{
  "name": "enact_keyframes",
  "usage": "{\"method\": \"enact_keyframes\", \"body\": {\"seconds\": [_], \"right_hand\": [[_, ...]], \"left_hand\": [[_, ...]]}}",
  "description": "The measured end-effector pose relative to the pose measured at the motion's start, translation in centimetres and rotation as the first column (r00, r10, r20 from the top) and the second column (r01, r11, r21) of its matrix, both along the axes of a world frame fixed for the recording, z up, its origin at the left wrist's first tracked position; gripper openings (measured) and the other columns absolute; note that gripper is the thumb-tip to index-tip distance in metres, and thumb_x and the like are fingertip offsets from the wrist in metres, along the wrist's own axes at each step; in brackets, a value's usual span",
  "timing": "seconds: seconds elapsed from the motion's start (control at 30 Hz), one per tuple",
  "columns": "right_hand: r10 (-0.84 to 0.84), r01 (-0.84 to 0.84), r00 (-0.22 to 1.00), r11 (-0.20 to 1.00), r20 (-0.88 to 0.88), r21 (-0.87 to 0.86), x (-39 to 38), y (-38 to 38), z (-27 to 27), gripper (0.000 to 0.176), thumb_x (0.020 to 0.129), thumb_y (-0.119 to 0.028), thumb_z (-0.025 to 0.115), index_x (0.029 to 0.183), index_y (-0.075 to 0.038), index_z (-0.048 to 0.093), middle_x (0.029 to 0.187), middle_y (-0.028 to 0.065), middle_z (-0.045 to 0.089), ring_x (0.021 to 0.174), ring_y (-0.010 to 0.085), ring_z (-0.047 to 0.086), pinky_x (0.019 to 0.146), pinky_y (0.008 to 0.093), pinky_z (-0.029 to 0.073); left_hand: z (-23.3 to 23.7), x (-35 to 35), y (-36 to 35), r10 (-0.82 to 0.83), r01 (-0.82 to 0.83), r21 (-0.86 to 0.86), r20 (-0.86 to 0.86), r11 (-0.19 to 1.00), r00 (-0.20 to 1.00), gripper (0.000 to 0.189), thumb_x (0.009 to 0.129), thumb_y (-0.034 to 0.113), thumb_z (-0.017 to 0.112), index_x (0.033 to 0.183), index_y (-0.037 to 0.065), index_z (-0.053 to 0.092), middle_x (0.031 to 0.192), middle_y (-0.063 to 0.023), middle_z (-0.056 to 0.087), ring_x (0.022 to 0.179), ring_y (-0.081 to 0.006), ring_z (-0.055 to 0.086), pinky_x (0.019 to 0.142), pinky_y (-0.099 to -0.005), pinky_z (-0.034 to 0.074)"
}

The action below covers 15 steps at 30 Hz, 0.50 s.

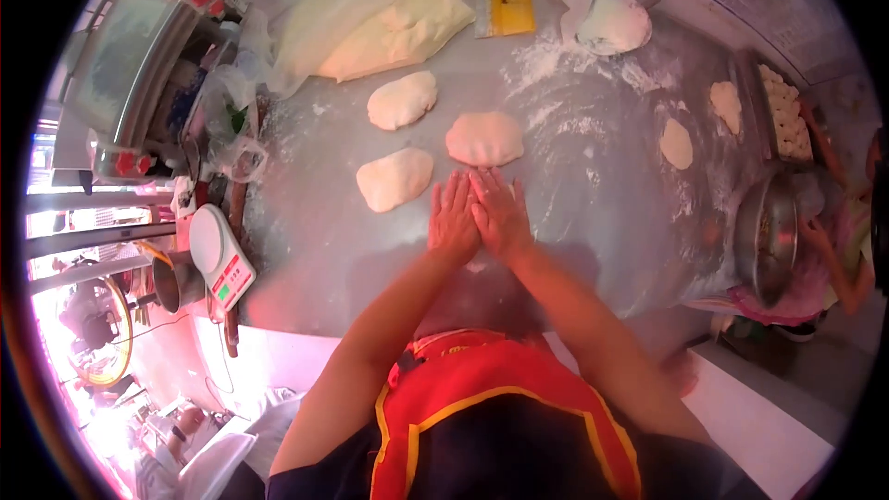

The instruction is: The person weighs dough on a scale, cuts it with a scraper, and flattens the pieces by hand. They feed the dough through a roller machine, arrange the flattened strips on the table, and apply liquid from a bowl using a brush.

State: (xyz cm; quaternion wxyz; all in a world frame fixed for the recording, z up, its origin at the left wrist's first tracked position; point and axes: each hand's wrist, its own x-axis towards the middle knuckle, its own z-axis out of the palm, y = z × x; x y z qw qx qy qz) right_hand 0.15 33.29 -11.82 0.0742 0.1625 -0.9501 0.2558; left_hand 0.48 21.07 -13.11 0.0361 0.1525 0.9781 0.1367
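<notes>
My left hand (453, 219) and my right hand (501, 213) lie side by side on the grey worktop (574, 231), fingers stretched forward and thumbs close together. Just beyond the fingertips sits a rounded piece of dough (484, 139). What lies under my palms is hidden. To the left are two more flattened dough pieces, one nearer (395, 180) and one farther off (403, 100). Neither hand is wrapped round anything.
A large dough mass (398, 32) lies under plastic at the back, near a flour scoop (615, 23). A digital scale (219, 255) stands left. At right are small dough pieces (677, 144), a filled tray (783, 113) and a metal bowl (769, 239) beside another person (838, 259).
</notes>
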Motion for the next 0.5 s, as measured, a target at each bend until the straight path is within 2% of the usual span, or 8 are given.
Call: {"method": "enact_keyframes", "body": {"seconds": [0.03, 0.13, 0.17, 0.27, 0.3, 0.37, 0.47, 0.5], "right_hand": [[-0.011, 0.011, 0.999, 1.0, 0.04, 0.005, -0.4, 0.2, -0.2, 0.047, 0.094, -0.029, 0.036, 0.137, -0.011, 0.036, 0.143, 0.0096, 0.036, 0.132, 0.0314, 0.032, 0.104, 0.0601, 0.02], [-0.05, 0.052, 0.998, 0.996, -0.029, 0.073, -1.4, 0.1, -1.1, 0.047, 0.093, -0.028, 0.04, 0.137, -0.012, 0.036, 0.142, 0.0074, 0.037, 0.132, 0.0306, 0.031, 0.104, 0.0615, 0.019], [-0.055, 0.055, 0.998, 0.997, -0.007, 0.052, -1.5, 0.2, -0.9, 0.047, 0.093, -0.028, 0.042, 0.137, -0.012, 0.037, 0.142, 0.0056, 0.037, 0.133, 0.0298, 0.031, 0.103, 0.0622, 0.02], [-0.056, 0.057, 0.998, 0.997, -0.035, 0.045, -1.6, -0.1, 0.1, 0.045, 0.092, -0.027, 0.044, 0.134, -0.011, 0.041, 0.141, 0.0078, 0.039, 0.131, 0.0301, 0.033, 0.103, 0.0581, 0.024], [0.003, -0.006, 0.999, 0.995, -0.034, -0.098, -1.6, 0.3, -0.5, 0.044, 0.092, -0.026, 0.044, 0.132, -0.01, 0.042, 0.139, 0.0092, 0.04, 0.13, 0.0304, 0.034, 0.103, 0.0562, 0.026], [0.137, -0.147, 0.989, 0.919, -0.055, -0.365, -2.7, 1.5, -2.0, 0.042, 0.092, -0.024, 0.045, 0.13, -0.007, 0.043, 0.137, 0.0121, 0.042, 0.128, 0.031, 0.037, 0.101, 0.0523, 0.029], [0.083, -0.044, 0.98, 0.976, 0.182, -0.213, 0.3, 1.8, -1.5, 0.041, 0.089, -0.02, 0.049, 0.126, -0.003, 0.045, 0.131, 0.0167, 0.045, 0.122, 0.0338, 0.041, 0.099, 0.0477, 0.033], [0.089, -0.066, 0.987, 0.983, 0.132, -0.169, 1.9, 1.3, -1.1, 0.041, 0.088, -0.019, 0.051, 0.126, -0.003, 0.045, 0.128, 0.0169, 0.047, 0.119, 0.0344, 0.042, 0.098, 0.0476, 0.033]], "left_hand": [[0.1, -0.6, 0.3, 0.012, -0.012, -0.033, 0.022, 0.999, 1.0, 0.059, 0.091, 0.032, 0.037, 0.143, 0.007, 0.025, 0.15, -0.0084, 0.022, 0.141, -0.0251, 0.014, 0.113, -0.0465, 0.006], [0.3, -1.7, 0.5, 0.063, -0.064, 0.039, 0.036, 0.997, 0.997, 0.059, 0.091, 0.032, 0.037, 0.144, 0.008, 0.025, 0.151, -0.0067, 0.021, 0.141, -0.0246, 0.013, 0.113, -0.0474, 0.006], [0.4, -1.9, 0.4, 0.03, -0.029, -0.03, 0.006, 0.999, 1.0, 0.058, 0.092, 0.031, 0.037, 0.144, 0.008, 0.025, 0.152, -0.007, 0.02, 0.141, -0.0246, 0.013, 0.113, -0.0476, 0.007], [0.1, -2.2, 0.1, 0.007, -0.009, -0.057, -0.029, 0.998, 1.0, 0.056, 0.092, 0.031, 0.037, 0.143, 0.01, 0.029, 0.151, -0.007, 0.021, 0.141, -0.0241, 0.014, 0.112, -0.049, 0.009], [-0.4, -2.1, -0.1, -0.001, -0.003, -0.034, -0.111, 0.999, 0.994, 0.052, 0.091, 0.029, 0.04, 0.139, 0.009, 0.034, 0.148, -0.0082, 0.027, 0.139, -0.0253, 0.019, 0.112, -0.048, 0.013], [0.1, -1.7, -0.9, -0.033, 0.037, 0.121, -0.035, 0.992, 0.999, 0.051, 0.091, 0.028, 0.044, 0.136, 0.008, 0.037, 0.144, -0.0093, 0.033, 0.137, -0.0266, 0.024, 0.111, -0.0466, 0.016], [1.2, 0.9, -2.3, -0.082, 0.083, 0.282, -0.017, 0.956, 0.997, 0.048, 0.09, 0.027, 0.048, 0.131, 0.004, 0.04, 0.137, -0.0132, 0.039, 0.131, -0.0308, 0.031, 0.11, -0.0448, 0.022], [1.4, 2.5, -2.8, -0.089, 0.097, 0.305, -0.041, 0.947, 0.995, 0.046, 0.09, 0.027, 0.049, 0.13, 0.004, 0.042, 0.135, -0.0138, 0.041, 0.129, -0.0311, 0.034, 0.109, -0.0455, 0.024]]}}
